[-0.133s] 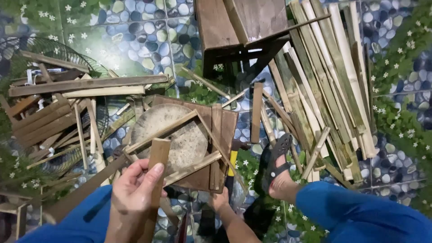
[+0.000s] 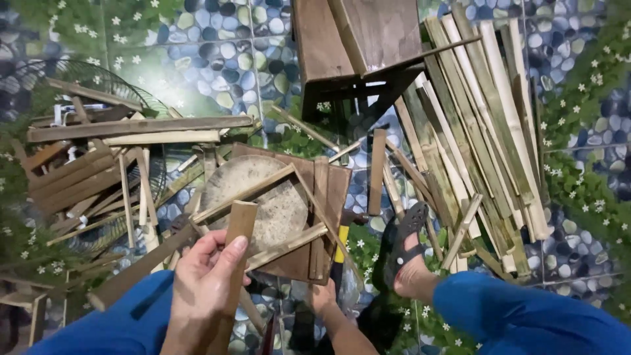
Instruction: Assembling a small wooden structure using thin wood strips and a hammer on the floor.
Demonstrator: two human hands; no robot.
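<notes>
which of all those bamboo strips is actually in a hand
The short flat strip gripped upright in the left hand; the other strips lie loose on the floor or across the round wooden block.

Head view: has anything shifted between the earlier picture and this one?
Nothing visibly changed. The left hand still grips the bamboo strip upright over the round wooden block, the right hand stays low near the yellow-handled tool, and the sandalled foot has not moved.

One head-worn camera looks steeply down, close over the hands, onto the patterned floor [image 2: 197, 59].
</notes>
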